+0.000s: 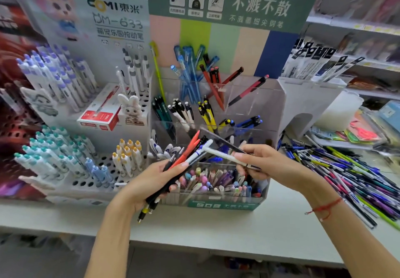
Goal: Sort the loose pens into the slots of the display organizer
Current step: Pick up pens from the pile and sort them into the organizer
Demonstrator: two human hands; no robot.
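Gripping a fanned bundle of pens [184, 165], the left hand [151, 182] curls its fingers and thumb round the shafts in front of the clear acrylic display organizer [255, 104]. Within the bundle are red-orange, black and white-and-blue barrels; black-and-yellow ends protrude below the palm. The right hand [259, 163] pinches a single white pen [225, 155] between thumb and fingertips, the pen lying nearly level with its free end touching the bundle. A red string bracelet [324, 209] circles the right wrist.

Organizer slots, rear to front: blue pens [188, 70] and red pens [218, 83] upright in the back row; black, white-and-black, yellow and dark blue pens in the middle row; pastel pens [216, 182] packed in the front compartment, just below both hands.

Loose pens [337, 174] lie in a heap on the white counter [216, 230] to the right of the organizer. Left of it stands a perforated white display stand [108, 169] holding teal-capped, purple-capped and yellow-capped pens, with a red box [99, 115] resting on it.
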